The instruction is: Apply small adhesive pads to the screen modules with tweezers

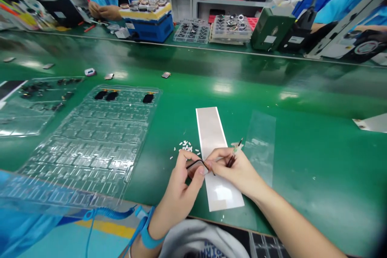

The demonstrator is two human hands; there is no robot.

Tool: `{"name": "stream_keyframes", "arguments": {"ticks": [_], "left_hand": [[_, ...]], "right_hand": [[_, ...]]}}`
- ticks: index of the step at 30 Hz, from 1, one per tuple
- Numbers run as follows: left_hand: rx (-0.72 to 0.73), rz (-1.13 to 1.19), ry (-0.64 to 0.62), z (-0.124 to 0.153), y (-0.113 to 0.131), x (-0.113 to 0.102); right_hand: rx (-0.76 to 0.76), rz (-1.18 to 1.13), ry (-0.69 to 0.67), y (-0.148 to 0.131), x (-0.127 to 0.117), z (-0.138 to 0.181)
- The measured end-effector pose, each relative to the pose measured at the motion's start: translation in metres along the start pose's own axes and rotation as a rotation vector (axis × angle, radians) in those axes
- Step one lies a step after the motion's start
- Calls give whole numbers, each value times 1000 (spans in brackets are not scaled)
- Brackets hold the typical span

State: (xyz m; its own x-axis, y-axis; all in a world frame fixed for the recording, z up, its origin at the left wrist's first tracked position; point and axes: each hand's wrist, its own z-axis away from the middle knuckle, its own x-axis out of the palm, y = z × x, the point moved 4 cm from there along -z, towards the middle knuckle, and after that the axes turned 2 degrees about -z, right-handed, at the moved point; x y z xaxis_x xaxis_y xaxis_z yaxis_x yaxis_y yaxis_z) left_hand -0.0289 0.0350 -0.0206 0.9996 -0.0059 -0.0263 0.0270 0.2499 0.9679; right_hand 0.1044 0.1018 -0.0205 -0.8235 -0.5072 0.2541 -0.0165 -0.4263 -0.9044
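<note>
My left hand is closed on a small rounded display panel with a black edge, held tilted between thumb and fingers. At the panel's right corner, my right hand has its thumb and forefinger pinched together. A thin dark tool, which looks like tweezers, is tucked in that hand with one end pointing up and away. Beneath both hands lies a long pale strip sheet. Small white pieces are scattered just beyond my left hand. Whether the right fingertips pinch something on the panel is hidden.
A clear plastic tray with several black displays lies left. Right of the strip is a transparent film. Small parts sit along the conveyor. Across it, a co-worker's hands are near a blue box.
</note>
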Motion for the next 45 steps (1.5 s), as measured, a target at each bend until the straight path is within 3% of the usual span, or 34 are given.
{"name": "stream_keyframes", "arguments": {"ticks": [14, 22, 40, 43, 45], "left_hand": [[-31, 61, -47, 3, -1, 1], [-47, 96, -60, 1, 0, 3], [-21, 135, -119, -4, 4, 6], [-37, 122, -103, -4, 2, 5], [-33, 132, -58, -5, 3, 3]], "right_hand": [[-132, 131, 168, -8, 6, 7], [-136, 159, 192, -9, 5, 8], [-24, 74, 76, -2, 5, 4], [-55, 112, 63, -5, 3, 4], [-152, 208, 107, -12, -2, 8]]}}
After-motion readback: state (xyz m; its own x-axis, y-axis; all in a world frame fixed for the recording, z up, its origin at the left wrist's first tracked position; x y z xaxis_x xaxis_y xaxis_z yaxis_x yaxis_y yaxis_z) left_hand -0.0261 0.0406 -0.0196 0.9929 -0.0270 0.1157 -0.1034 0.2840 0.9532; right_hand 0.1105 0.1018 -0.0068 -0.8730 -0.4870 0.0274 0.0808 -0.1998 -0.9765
